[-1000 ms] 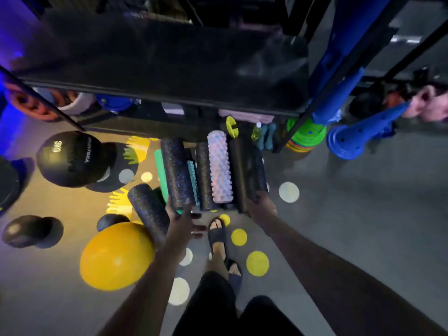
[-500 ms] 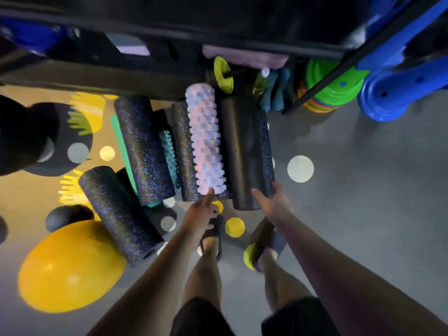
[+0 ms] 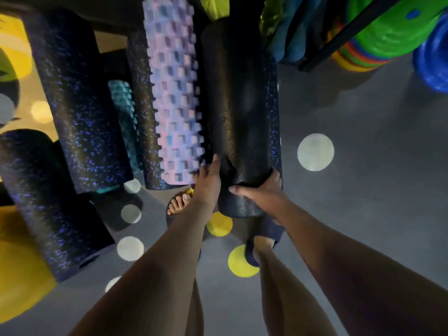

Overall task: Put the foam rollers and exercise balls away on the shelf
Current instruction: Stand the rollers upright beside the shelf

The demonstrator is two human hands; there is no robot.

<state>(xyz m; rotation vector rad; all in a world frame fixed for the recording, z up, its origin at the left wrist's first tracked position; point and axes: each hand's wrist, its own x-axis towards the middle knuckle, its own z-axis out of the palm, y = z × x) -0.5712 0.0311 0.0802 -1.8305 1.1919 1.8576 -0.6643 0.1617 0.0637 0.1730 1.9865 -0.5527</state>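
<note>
Both hands close on the near end of a large black foam roller [image 3: 238,112], which lies lengthwise, running from the near middle of the scene toward the far shelf frame [image 3: 349,32]. The right hand [image 3: 263,192] wraps the roller's near right edge, its fingers [image 3: 242,191] curled across the end so that they press into the foam. The left hand [image 3: 209,180] lies flat against the roller's left side, its fingers held together and pointing away from the person, pushed into the gap between this roller and the pale knobbed roller [image 3: 174,93] just to its left.

Left of the knobbed roller, a slim dark speckled roller [image 3: 143,122] lies touching it, then a teal textured roller [image 3: 123,112], partly hidden, and a thick blue-speckled roller [image 3: 80,105]. Another blue-speckled roller [image 3: 48,202] lies at an angle at the near left, resting over a yellow exercise ball [image 3: 17,282] at the left edge.

The grey floor [image 3: 363,190] carries white and yellow dots. The person's sandalled feet stand just below the held roller. A stack of green and coloured discs [image 3: 378,37] sits at the far right.
</note>
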